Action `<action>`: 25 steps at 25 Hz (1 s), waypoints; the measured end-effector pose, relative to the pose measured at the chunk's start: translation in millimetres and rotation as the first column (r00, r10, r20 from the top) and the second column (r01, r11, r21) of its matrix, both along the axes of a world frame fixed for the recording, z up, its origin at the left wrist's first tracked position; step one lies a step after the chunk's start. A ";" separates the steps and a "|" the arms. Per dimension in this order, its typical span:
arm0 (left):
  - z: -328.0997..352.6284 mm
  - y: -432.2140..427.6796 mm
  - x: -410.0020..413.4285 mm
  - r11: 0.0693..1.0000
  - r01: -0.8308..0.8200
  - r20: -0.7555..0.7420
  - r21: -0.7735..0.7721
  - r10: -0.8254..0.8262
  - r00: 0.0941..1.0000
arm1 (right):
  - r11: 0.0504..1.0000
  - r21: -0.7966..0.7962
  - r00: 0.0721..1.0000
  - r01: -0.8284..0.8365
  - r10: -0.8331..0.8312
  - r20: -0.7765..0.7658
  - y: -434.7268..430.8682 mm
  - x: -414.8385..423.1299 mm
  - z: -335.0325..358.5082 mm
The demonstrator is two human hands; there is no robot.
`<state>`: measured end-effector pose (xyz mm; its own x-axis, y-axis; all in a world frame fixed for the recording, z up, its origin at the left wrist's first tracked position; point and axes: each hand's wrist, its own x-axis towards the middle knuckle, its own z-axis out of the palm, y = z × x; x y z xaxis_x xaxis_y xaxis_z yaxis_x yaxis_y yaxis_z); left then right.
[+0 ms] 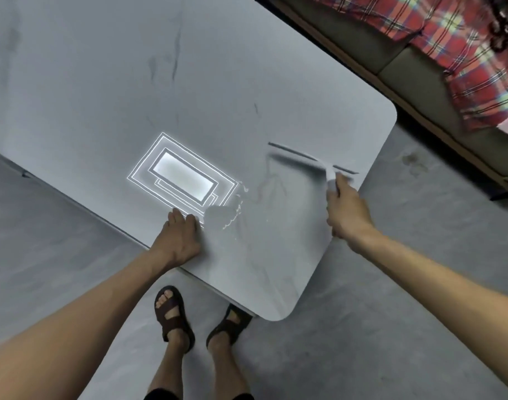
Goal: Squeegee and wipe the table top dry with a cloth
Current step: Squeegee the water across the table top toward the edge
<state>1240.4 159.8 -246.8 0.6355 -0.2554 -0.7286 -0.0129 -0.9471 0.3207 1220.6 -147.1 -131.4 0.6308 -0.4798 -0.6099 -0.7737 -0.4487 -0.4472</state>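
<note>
A grey table top (pixel 160 82) fills the upper left, its rounded near corner pointing at me. My right hand (pixel 346 207) grips the white handle of a squeegee (pixel 310 160), whose long blade lies blurred across the surface near the table's right edge. Water streaks and a small puddle (pixel 227 217) sit between my hands. My left hand (pixel 179 235) rests flat on the table's near edge, fingers straight, beside the puddle. No cloth is in view.
A bright ceiling-light reflection (pixel 183 174) shines on the wet table. A sofa (pixel 414 67) with a red plaid cloth (pixel 463 39) stands at the upper right, close to the table's corner. My sandalled feet (pixel 201 319) stand on grey floor below the table's near corner.
</note>
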 end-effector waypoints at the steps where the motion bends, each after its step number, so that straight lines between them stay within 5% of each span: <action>1: -0.7 0.8 -0.1 1.000 0.003 -0.011 0.000 -0.003 1.000 | 0.996 0.002 0.995 0.087 -0.087 0.045 -7.9 27.5 -5.2; 4: -3.2 0.7 3.5 1.000 0.018 -0.057 0.015 -0.017 0.998 | 0.966 0.008 0.964 0.257 -0.256 0.075 -25.1 109.7 -21.3; 8: -8.4 1.0 4.4 1.000 0.027 -0.089 0.008 -0.026 0.996 | 0.995 -0.077 0.997 0.059 -0.055 0.055 8.7 143.0 -42.1; 15: -3.0 5.2 3.3 0.999 0.050 -0.097 0.007 -0.049 0.994 | 0.906 -0.123 0.912 -0.406 0.410 0.011 67.0 -2.4 -41.3; 20: 0.5 5.1 -0.6 0.997 0.071 -0.092 0.041 -0.067 0.994 | 0.826 -0.175 0.843 -0.536 0.535 -0.056 27.9 -87.3 -34.4; 25: 12.3 6.2 -6.9 0.997 -0.023 0.045 -0.073 0.027 0.999 | 0.846 -0.175 0.862 -0.504 0.504 -0.045 -12.2 -120.5 -24.3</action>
